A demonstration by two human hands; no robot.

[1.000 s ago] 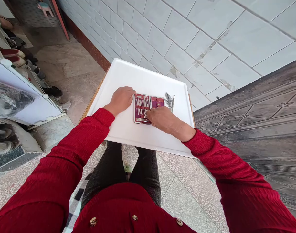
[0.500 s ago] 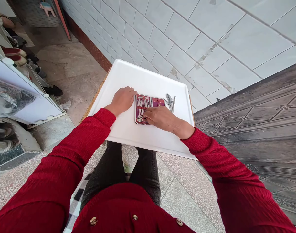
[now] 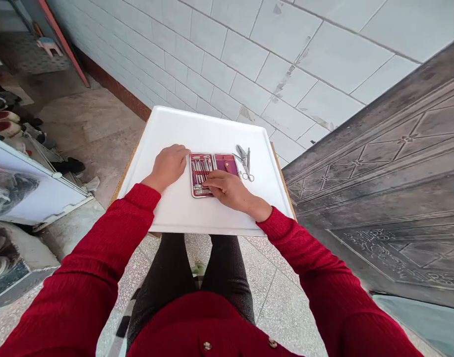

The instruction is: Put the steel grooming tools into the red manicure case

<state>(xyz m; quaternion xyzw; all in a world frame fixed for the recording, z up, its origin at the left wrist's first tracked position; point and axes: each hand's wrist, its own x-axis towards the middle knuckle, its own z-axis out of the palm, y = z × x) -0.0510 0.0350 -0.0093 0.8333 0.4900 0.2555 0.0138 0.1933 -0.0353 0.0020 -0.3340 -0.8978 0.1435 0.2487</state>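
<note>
An open manicure set case (image 3: pixel 194 191) lies on the white tray-like tabletop (image 3: pixel 175 218), its left half holding several small metal tools in a red and purple lining. My left hand (image 3: pixel 169 167) is closed at the left edge of the case, its fingertips on the upper left corner. Over the lower part of the case, my right hand (image 3: pixel 229 191) has thumb and fingers pinched together at the tools; what they hold is hidden. To the right of the case lie loose metal tools: small scissors (image 3: pixel 248 174) and a nipper-like tool (image 3: pixel 241 151).
A white tiled wall (image 3: pixel 219 74) runs behind the table. On the right stands a dark panelled door (image 3: pixel 361 168). At the left are a shoe rack (image 3: pixel 37 144) with shoes and, farther back, a small stool (image 3: pixel 49 46).
The view has shifted, so the table sits lower and farther left. My right hand has moved slightly over the case, and the scissors' handles now show. My left hand stays at the case edge.
</note>
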